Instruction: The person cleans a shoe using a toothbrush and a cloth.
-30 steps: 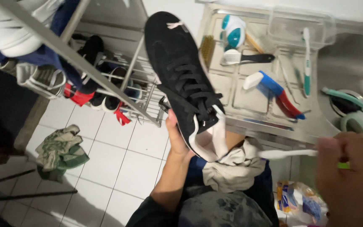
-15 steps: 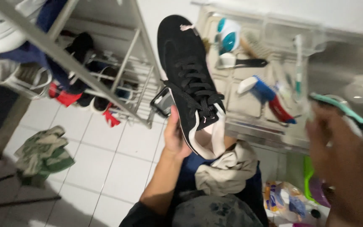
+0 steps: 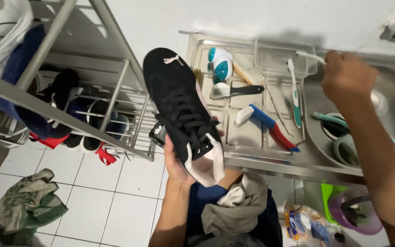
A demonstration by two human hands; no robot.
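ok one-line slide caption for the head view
Left hand holds a black sneaker; right hand holds a white toothbrush over the sink.

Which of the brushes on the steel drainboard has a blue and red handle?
The scrub brush lying diagonally mid-drainboard, white-headed; the toothbrush is white and green, another brush black-handled.

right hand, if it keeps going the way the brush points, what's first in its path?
Likely the clear plastic tray on the steel drainboard: the right hand points its white brush left at that rim. Depth is unclear.

Steel drainboard — carries brushes, among them a blue-and-red brush and a toothbrush; tiled floor — crumpled rag.
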